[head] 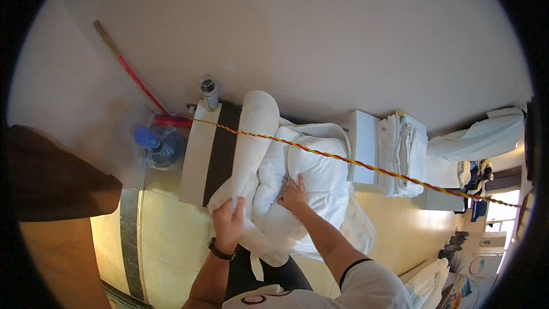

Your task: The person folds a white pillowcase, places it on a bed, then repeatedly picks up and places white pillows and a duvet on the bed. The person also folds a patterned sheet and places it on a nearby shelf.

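Observation:
A plump white folded duvet (319,159) lies before me, partly inside a white fabric cover or bag (259,113). My left hand (228,222) grips the near left edge of that cover, fingers closed on the cloth and slightly blurred. On top of the duvet rests my right hand (294,195), pressing at a fold with its index finger stretched out. Some of its fingertips are hidden in the crease. Loose cover cloth hangs toward my legs, with a strap-like strip (257,268) dangling from it.
A twisted red-and-yellow cord (317,151) stretches across above the duvet. To the left stand a bottle (209,92), a large water jug (165,148) and a red-handled pole (137,79). Folded white linens (401,154) are stacked at right. A brown surface (64,176) juts in at far left.

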The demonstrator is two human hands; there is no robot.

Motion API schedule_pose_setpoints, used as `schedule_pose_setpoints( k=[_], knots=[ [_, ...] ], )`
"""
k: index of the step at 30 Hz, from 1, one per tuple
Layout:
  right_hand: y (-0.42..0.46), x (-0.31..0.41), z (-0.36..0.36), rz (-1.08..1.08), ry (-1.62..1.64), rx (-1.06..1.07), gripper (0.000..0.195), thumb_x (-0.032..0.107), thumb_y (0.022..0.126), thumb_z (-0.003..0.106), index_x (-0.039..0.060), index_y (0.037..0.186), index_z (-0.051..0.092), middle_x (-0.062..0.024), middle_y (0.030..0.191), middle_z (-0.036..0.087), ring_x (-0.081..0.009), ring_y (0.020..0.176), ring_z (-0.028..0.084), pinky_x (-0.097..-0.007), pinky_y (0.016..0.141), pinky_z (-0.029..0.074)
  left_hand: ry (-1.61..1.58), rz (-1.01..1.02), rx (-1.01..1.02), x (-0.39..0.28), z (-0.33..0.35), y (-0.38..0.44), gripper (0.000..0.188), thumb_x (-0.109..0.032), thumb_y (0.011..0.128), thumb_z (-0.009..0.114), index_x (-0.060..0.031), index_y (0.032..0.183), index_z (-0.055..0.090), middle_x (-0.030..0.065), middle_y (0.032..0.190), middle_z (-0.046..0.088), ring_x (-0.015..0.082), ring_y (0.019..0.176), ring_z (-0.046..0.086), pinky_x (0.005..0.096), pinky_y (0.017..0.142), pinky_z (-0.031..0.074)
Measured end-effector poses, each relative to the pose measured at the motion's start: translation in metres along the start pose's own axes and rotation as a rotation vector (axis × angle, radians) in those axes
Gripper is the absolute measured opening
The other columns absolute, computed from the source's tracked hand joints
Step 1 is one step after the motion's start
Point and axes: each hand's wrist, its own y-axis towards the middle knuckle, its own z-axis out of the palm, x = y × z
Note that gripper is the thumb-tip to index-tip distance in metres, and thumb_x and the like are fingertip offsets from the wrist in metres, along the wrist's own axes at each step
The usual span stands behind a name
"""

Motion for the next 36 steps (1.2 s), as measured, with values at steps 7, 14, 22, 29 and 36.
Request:
schedule_pose_setpoints(
  k=[7,14,22,29,36],
  knots=[
    [0.103,0.004,-0.038,-0.067,0.083,-0.192,0.041,0.036,0.086,0.061,0.0175,0.122,0.064,-0.0044,0.141,0.051,-0.0256,0.14,0.034,-0.0536,0.112,0.023,0.022,0.045,0.12,0.014,0.025,0.002,0.033,-0.022,0.093,0.066,0.0005,0.071,0.057,0.0199,0.061,0.054,0.0347,0.051,0.052,0.0404,0.049,0.041],
    [0.175,-0.025,-0.057,0.024,-0.063,0.1,0.04,0.046,0.089,0.054,0.0194,0.114,0.071,-0.0055,0.131,0.059,-0.0262,0.131,0.04,-0.0447,0.103,0.028,0.038,0.03,-0.091,0.063,0.032,0.005,0.027,-0.016,0.095,0.063,0.002,0.076,0.057,0.0148,0.058,0.049,0.0236,0.048,0.042,0.0362,0.048,0.038],
    [0.147,-0.02,0.006,0.121,-0.112,0.208,0.051,0.052,0.094,0.044,0.0149,0.114,0.072,-0.0073,0.131,0.06,-0.0273,0.13,0.043,-0.0477,0.109,0.025,-0.066,0.016,-0.097,0.022,0.018,-0.028,0.028,-0.014,0.09,0.069,0.0014,0.07,0.056,0.0135,0.055,0.047,0.025,0.047,0.043,0.0361,0.047,0.038],
    [0.134,0.025,-0.02,0.167,0.265,-0.222,0.045,0.032,0.088,0.055,0.0102,0.128,0.061,-0.0132,0.147,0.045,-0.032,0.137,0.036,-0.0512,0.113,0.025,0.284,0.222,0.226,0.021,0.026,-0.01,0.041,-0.025,0.088,0.071,-0.0035,0.063,0.046,0.0177,0.058,0.052,0.0379,0.051,0.053,0.0424,0.048,0.042],
    [-0.121,0.012,-0.019,0.788,0.536,-0.667,0.053,0.006,0.079,0.064,0.0001,0.129,0.051,-0.0243,0.134,0.051,-0.0427,0.127,0.045,-0.0514,0.104,0.037,0.56,0.317,0.082,0.037,0.024,-0.068,0.031,-0.005,0.085,0.065,0.0049,0.113,0.057,0.0203,0.116,0.058,0.0395,0.11,0.053,0.0467,0.096,0.043]
  ],
)
